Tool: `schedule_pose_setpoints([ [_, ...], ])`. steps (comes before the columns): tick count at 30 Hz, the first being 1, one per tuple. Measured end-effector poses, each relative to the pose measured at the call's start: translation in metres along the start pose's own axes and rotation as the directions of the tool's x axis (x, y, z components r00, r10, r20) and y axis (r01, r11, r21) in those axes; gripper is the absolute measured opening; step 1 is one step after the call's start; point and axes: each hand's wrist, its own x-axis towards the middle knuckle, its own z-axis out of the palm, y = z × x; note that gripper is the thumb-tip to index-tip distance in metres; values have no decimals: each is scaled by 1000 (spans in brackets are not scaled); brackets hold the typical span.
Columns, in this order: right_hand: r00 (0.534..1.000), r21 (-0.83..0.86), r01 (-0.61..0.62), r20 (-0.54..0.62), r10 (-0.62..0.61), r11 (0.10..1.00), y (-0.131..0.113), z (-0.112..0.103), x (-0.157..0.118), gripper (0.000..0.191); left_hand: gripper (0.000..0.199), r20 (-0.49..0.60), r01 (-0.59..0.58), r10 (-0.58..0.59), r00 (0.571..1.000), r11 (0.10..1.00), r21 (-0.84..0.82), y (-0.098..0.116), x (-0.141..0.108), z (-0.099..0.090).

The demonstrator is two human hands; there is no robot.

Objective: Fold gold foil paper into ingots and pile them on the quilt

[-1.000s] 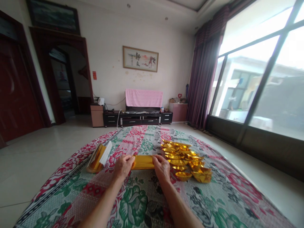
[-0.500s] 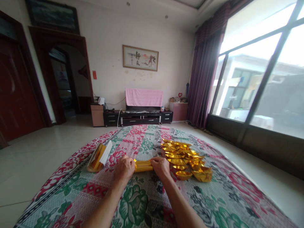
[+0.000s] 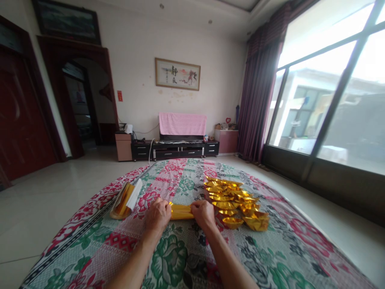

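Observation:
Between my two hands a piece of shiny gold foil paper (image 3: 181, 211) stretches just above the patterned tablecloth. My left hand (image 3: 158, 215) is closed on its left end, and my right hand (image 3: 204, 214) pinches its right end. The fingertips are partly hidden behind the knuckles. To the right of my right hand lie several folded gold paper ingots (image 3: 227, 205), set in rough rows. On the left, apart from my left hand, an opened pack of gold foil sheets (image 3: 125, 199) with a white wrapper rests on the cloth.
The round table wears a floral tablecloth (image 3: 170, 257). Beyond it stands a low black TV cabinet (image 3: 168, 152), with a pink cloth (image 3: 183, 123) draped above it. A large window (image 3: 315, 104) and a purple curtain (image 3: 257, 100) are at the right, a doorway (image 3: 76, 104) at the left.
The gold foil paper between my hands looks smoother and flatter, where it was creased lengthwise before. My hands have barely moved and still hold both ends.

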Motion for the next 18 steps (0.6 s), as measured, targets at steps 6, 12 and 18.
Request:
schedule_pose_setpoints([
  [6, 999, -121, 26, -22, -28, 992, 2, 4, -3, 23, 22, -12, 1, 0, 1000, 999, 45, 2, 0, 0],
  [12, 998, -161, 54, -29, -59, 986, -3, 1, -9, 24, 20, -8, -3, 4, 1000, 999, 47, 4, -1, 0],
  [18, 997, -145, 64, -37, -70, 987, -1, 3, -12, 24, 19, -9, -10, 10, 1000, 999, 33, 3, 0, 1],
])
